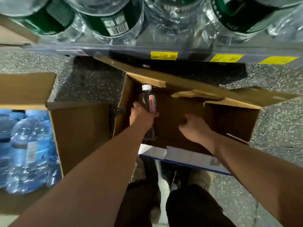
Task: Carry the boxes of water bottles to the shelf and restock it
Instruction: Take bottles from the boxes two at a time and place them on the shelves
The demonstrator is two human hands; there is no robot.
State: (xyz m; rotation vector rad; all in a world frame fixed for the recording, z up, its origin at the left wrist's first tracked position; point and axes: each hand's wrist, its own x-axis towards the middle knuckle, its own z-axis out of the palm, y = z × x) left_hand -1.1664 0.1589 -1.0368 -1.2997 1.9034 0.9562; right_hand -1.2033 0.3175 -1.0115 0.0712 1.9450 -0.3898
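Your left hand (142, 115) is wrapped round the middle of a small clear plastic water bottle with a white screw cap and a red-and-white label (148, 99). The bottle sits in the left part of the open brown cardboard box (229, 118) on the floor in front of you. Its long axis runs away from you, with the cap pointing toward the shelf and the base toward your body, showing just below your grip. Your right hand (195, 126) reaches down into the middle of the same box with its fingers curled downward; you cannot tell whether it holds anything, because the box interior is dark. The box's torn far flap (164, 77) leans over the opening just beyond the cap, between the bottle and the grey shelf edge (131, 49) with its yellow price tags (164, 55). On that shelf stand large clear bottles with dark green labels (105, 20). To your left, a second brown cardboard box (78, 128) holds big blue-tinted wrapped water bottles (29, 145), with a strip of speckled grey floor (90, 82) between the two boxes. Your dark trousers (193, 208) show below the box.
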